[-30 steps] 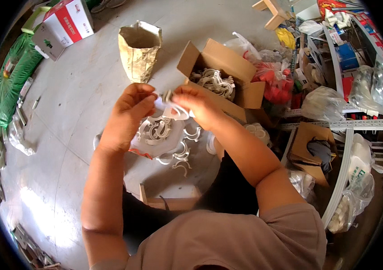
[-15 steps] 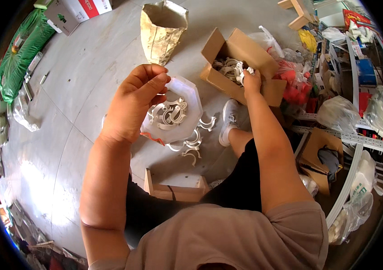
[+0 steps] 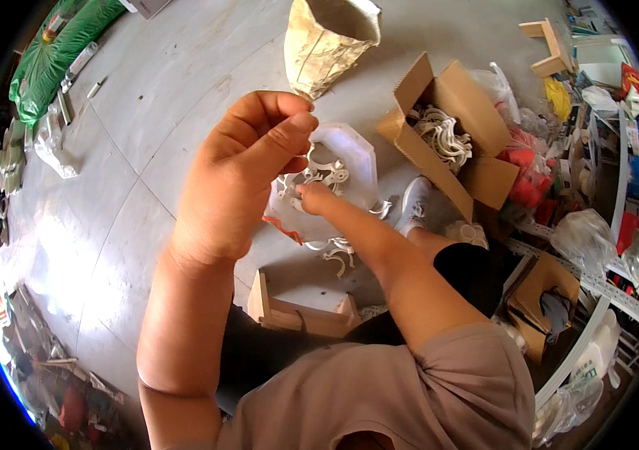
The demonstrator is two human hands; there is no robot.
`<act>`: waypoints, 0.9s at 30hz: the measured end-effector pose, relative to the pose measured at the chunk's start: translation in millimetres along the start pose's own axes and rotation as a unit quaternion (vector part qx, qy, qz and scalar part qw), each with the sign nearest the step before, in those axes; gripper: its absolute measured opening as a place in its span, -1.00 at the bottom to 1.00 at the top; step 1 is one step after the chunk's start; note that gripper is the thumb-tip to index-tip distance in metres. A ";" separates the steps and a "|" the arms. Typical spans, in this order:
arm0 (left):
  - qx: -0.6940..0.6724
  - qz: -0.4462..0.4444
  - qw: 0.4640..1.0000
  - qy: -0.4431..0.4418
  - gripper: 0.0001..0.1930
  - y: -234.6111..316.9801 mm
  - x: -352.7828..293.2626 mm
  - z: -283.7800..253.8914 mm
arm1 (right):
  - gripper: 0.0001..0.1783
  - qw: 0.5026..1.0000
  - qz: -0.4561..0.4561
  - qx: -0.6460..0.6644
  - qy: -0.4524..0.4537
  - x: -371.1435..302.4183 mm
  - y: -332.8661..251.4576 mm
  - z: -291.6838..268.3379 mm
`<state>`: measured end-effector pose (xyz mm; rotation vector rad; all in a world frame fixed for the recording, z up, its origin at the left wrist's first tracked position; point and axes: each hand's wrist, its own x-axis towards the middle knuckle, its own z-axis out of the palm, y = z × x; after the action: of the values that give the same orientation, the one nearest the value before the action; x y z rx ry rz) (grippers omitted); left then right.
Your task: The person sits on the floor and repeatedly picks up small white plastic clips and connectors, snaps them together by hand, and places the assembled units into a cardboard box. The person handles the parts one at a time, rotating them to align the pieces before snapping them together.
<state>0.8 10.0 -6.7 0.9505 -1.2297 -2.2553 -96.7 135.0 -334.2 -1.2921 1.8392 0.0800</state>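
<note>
In front of me my left hand (image 3: 248, 169) is raised, thumb and fingertips pressed together; whatever they may pinch is hidden. My right hand (image 3: 316, 199) reaches into a whitish octagonal tub (image 3: 364, 161), its fingers curled down among white curved pipe clips (image 3: 328, 175). I cannot make out which piece, if any, it grips. My left hand covers part of the tub's left side. An orange-red strip (image 3: 283, 229) lies at the tub's near-left rim. More white clips (image 3: 339, 255) are scattered on the floor just below and right of the tub.
An open cardboard box (image 3: 477, 105) of white clips (image 3: 443, 139) stands right of the tub. Beyond the tub is an open, crumpled tan sack (image 3: 327, 52). A low wooden stool (image 3: 304, 316) sits by my legs. Cluttered shelving (image 3: 604, 277) lines the right; a green bag (image 3: 53, 64) lies far left.
My right hand has left the cardboard box and moved left into the tub. My left hand keeps its pinch. The whole view has shifted, so things sit further right.
</note>
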 end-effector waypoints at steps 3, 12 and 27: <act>0.009 -0.002 1.000 0.019 -0.85 1.7 3.4 1.4 | -0.65 0.993 0.085 -0.018 -0.080 18.9 -1.3 16.9; -0.005 -0.014 0.999 0.031 -0.87 0.6 4.0 -1.1 | -0.64 0.962 0.255 0.100 0.004 21.4 -18.6 17.2; -0.111 0.045 0.992 0.026 -0.88 4.3 1.3 9.7 | -0.73 0.926 0.021 0.335 0.173 -72.3 12.3 -98.0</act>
<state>-7.0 12.5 0.2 0.8456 -0.9557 -2.2263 -159.1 145.5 -229.4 -0.8055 1.9321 -0.7385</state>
